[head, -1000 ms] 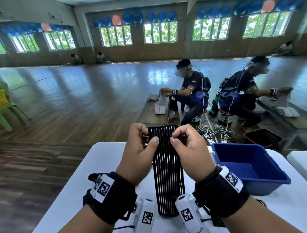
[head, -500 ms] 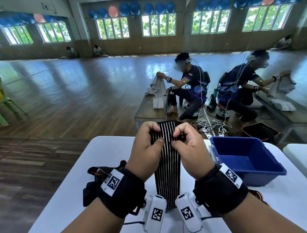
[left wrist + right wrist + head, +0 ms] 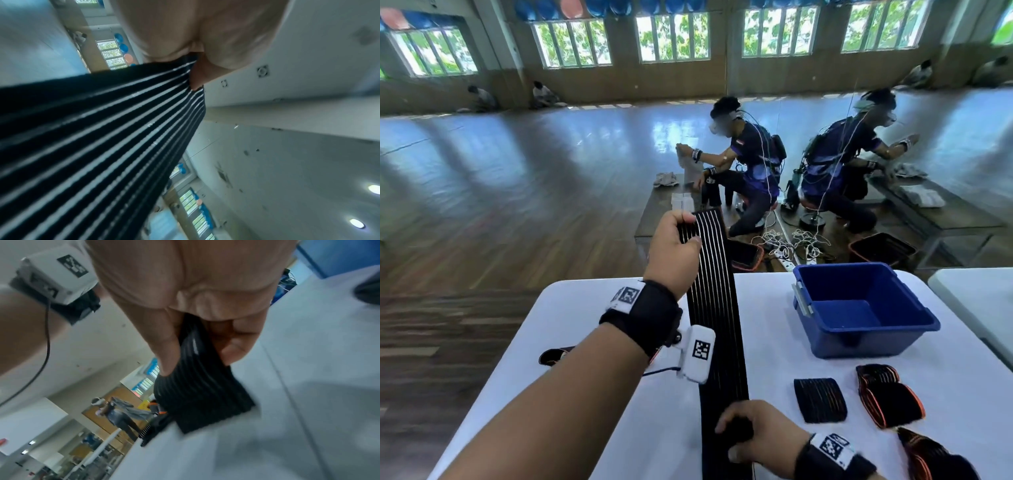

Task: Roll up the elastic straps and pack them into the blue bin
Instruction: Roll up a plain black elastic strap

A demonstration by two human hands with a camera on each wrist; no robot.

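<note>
A long black elastic strap with thin white stripes (image 3: pixel 717 308) is stretched lengthwise above the white table (image 3: pixel 592 394). My left hand (image 3: pixel 676 253) grips its far end, held up past the table's far edge; in the left wrist view the strap (image 3: pixel 102 138) runs out from under the fingers (image 3: pixel 197 78). My right hand (image 3: pixel 750 435) grips the near end low by the table's front; the right wrist view shows thumb and fingers (image 3: pixel 166 353) pinching the black strap (image 3: pixel 199 386). The blue bin (image 3: pixel 859 308) stands at the right, with nothing visible inside it.
A flat black strap piece (image 3: pixel 820 399) and black straps with orange edges (image 3: pixel 887 397) lie in front of the bin; another orange-edged one (image 3: pixel 935 459) is at the near right. A dark strap end (image 3: pixel 554 356) lies left of my forearm. Two people sit working beyond the table.
My hands, together at the strap's top before, have parted: the right slid down to the near end and the left pushed its end away, pulling the strap out long.
</note>
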